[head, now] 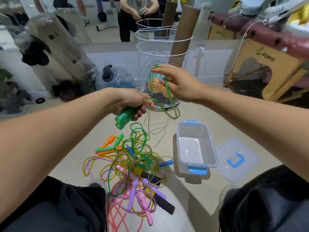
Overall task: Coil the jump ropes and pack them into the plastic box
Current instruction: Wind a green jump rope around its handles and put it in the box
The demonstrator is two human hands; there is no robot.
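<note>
My left hand grips both green handles of a green jump rope. Its translucent green cord loops up over the fingers of my right hand, which holds it raised, and a loop hangs down between the two hands. On the floor below lies a tangled pile of jump ropes with orange, green, blue, pink, purple and black-and-yellow handles. A clear plastic box with blue latches stands open to the right of the pile, with nothing inside. Its clear lid with a blue handle lies flat beside it.
A white wire basket holding an orange ball stands on the floor just behind my hands. A blue water-filled weight sits to its left. A wooden table leg is at the right. My knees frame the pile at the bottom.
</note>
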